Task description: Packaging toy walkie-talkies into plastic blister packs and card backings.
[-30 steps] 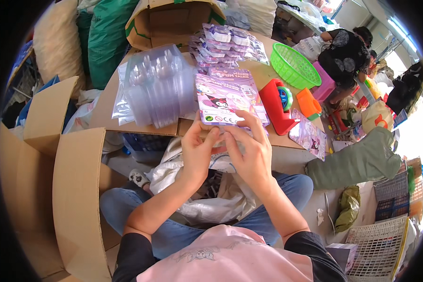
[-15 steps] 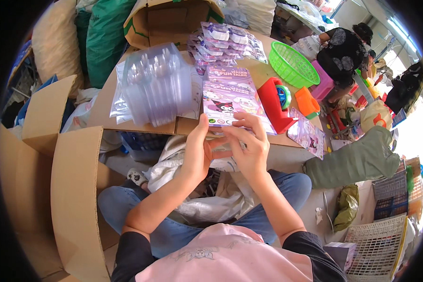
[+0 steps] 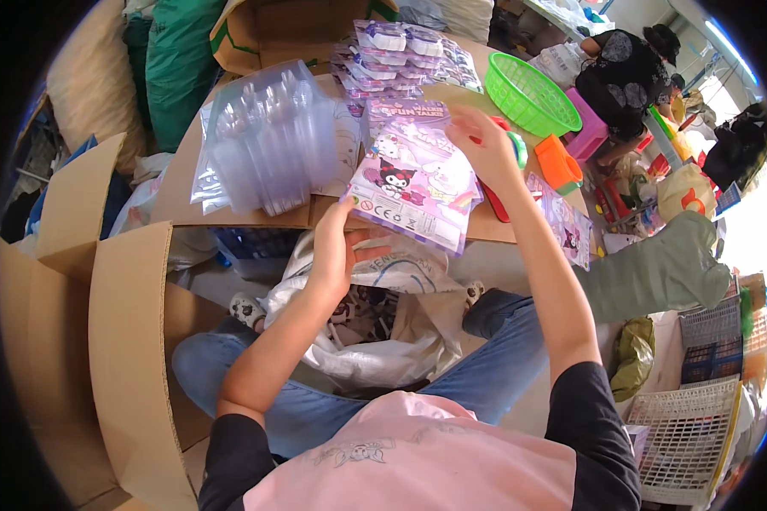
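While pinching the flat lilac-and-white printed card (image 3: 418, 183) at its lower left corner with the thumb of the bare left hand (image 3: 336, 251), spreads the other fingers of that hand loosely below and bends the left elbow. Stretches the right arm long and upward, placing the bare right hand (image 3: 488, 153) with bent fingers at the card's upper right corner; cannot tell from this angle about any grip there. Holds the hands well apart, with the card slanting between them over the near edge of the brown cardboard-covered table (image 3: 172, 196) and overlapping a similar lilac card (image 3: 405, 111). Compared with half a second ago, has parted hands then close together at the lower edge, moved the right one up and partly over the red plastic toy piece (image 3: 496, 204), and turned the card askew. Has between the legs an open white woven sack (image 3: 358, 373) containing small dark and white pieces (image 3: 362, 315); to the left, a large open brown cardboard box (image 3: 141, 358); on the table, a nested stack of clear plastic shells (image 3: 273, 153) and, farther right, a bright green oval plastic basket (image 3: 528, 94).
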`<state>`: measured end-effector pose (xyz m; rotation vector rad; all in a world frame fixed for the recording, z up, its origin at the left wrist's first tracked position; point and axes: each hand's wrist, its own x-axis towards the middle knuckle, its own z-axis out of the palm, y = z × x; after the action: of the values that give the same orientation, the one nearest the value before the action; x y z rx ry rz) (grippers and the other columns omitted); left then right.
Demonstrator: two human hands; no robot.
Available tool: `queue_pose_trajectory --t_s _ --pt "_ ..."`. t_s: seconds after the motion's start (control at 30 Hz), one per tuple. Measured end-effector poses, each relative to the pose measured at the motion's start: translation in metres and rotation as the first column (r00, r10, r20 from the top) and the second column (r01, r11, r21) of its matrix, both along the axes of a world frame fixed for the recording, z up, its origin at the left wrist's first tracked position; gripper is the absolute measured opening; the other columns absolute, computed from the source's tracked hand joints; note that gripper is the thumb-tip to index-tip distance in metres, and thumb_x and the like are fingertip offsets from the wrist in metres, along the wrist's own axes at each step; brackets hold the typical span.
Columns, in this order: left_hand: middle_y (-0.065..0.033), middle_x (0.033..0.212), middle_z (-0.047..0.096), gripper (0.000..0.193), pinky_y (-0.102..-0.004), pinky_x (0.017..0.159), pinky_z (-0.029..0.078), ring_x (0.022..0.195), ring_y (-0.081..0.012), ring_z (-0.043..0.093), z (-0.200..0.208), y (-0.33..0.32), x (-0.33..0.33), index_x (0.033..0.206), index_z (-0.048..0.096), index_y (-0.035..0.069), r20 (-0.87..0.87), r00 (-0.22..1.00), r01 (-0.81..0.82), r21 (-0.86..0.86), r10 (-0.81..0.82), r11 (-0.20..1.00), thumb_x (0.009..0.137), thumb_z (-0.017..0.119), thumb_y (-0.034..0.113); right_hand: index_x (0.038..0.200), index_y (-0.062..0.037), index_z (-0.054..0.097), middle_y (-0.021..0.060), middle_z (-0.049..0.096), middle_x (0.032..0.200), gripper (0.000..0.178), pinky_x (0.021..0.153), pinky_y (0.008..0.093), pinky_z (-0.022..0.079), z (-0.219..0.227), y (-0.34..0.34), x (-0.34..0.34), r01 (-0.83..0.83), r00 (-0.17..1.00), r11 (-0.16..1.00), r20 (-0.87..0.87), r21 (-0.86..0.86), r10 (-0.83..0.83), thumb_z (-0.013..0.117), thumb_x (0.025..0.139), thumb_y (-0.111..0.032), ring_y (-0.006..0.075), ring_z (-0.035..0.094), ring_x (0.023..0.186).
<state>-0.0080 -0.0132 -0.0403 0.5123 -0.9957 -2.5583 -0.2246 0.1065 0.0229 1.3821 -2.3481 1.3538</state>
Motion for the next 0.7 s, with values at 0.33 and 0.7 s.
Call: queue_pose_trajectory --t_s 0.33,0.7 --pt "-0.0105 0.122 0.044 0.067 -0.0325 0.072 0.052 0.105 -0.0181 0.05 -0.015 0.016 -0.009 0.131 0.023 0.009 -0.049 0.999 -0.02 -0.37 0.002 0.929 0.083 0.065 0.024 0.115 -0.0027 0.055 0.0234 0.058 0.103 0.061 0.088 0.0384 0.043 -0.05 -0.022 -0.03 0.07 0.974 0.958 0.19 0.276 -0.126 0.066 0.071 -0.043 0.0332 0.055 0.099" --pt "-0.0087 0.114 0.05 0.062 -0.0349 0.069 0.056 0.1 -0.0197 0.056 0.003 -0.014 0.0 0.131 0.027 0.009 -0.034 0.984 0.156 -0.325 -0.177 0.933 0.079 0.059 0.005 0.117 0.0006 0.054 0.0166 0.062 0.101 0.052 0.08 0.0291 0.046 -0.008 0.029 -0.039 0.234 0.967 0.941 0.047 0.244 -0.252 0.065 0.078 -0.032 0.0213 0.06 0.092"
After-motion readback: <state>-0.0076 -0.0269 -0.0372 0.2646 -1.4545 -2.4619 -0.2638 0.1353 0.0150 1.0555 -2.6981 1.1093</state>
